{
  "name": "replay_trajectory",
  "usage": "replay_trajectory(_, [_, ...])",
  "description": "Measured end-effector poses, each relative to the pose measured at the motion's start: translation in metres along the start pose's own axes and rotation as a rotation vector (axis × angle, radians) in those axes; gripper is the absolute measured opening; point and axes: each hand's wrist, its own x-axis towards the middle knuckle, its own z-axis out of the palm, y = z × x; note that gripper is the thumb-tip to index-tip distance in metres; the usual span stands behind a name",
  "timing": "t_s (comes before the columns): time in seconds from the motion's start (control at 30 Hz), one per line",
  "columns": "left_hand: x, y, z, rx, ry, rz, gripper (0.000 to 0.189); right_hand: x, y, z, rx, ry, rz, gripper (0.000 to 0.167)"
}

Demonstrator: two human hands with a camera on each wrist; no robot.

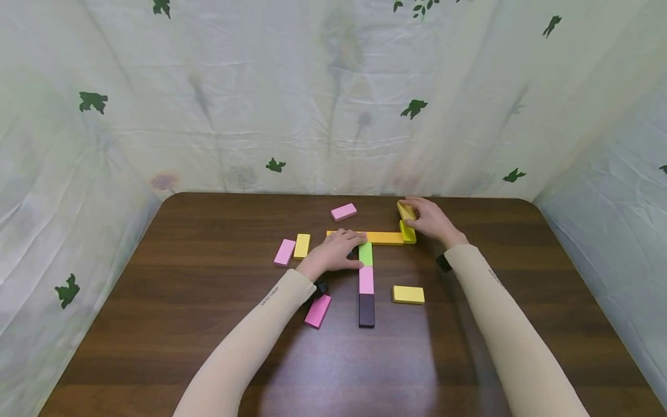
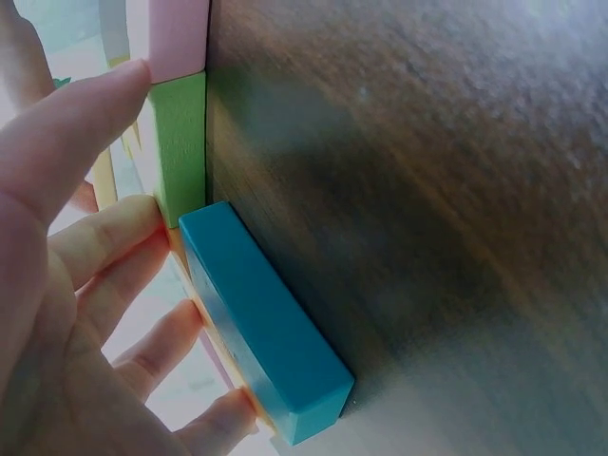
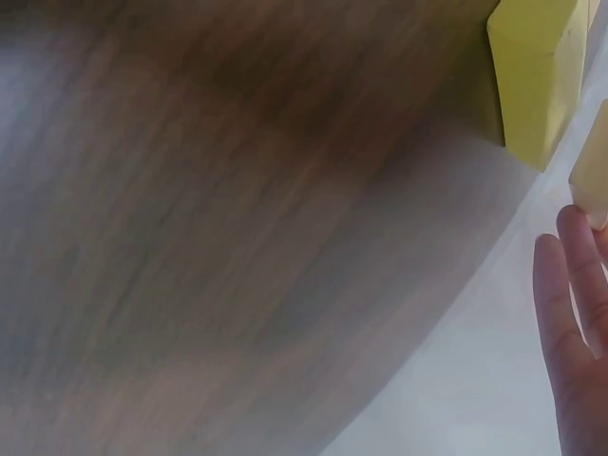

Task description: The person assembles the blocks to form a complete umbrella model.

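Observation:
My left hand [image 1: 336,252] lies palm down, its fingertips at the orange row [image 1: 384,238]. Thumb and fingers reach along the light green block [image 2: 180,152], fingers fairly straight. Beside them a teal block [image 2: 271,318] stands against the row, mostly hidden in the head view. My right hand [image 1: 433,221] pinches a yellow block [image 1: 405,209] at the far end of a brighter yellow block [image 1: 408,233], which meets the orange row's right end. In the right wrist view the held block [image 3: 594,171] shows at the fingertips. A pink block [image 1: 366,280] and black block [image 1: 367,311] continue the column below the green one.
Loose on the brown table [image 1: 208,347] lie a pink block [image 1: 344,212] at the back, another pink block [image 1: 284,252] beside a yellow block [image 1: 302,246], a darker pink block [image 1: 318,311] near my left wrist and a yellow block [image 1: 409,295] right of the column.

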Motion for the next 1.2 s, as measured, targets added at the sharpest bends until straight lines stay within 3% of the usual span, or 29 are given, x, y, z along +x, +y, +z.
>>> replay_trajectory(0.67, [0.001, -0.001, 0.000, -0.013, -0.002, -0.006, 0.067, 0.020, -0.003, 0.002, -0.029, -0.024, 0.026, 0.052])
replay_trajectory(1.2, [0.001, -0.002, 0.001, -0.022, 0.010, 0.001, 0.065, 0.026, -0.005, 0.006, -0.034, -0.042, 0.051, 0.050])
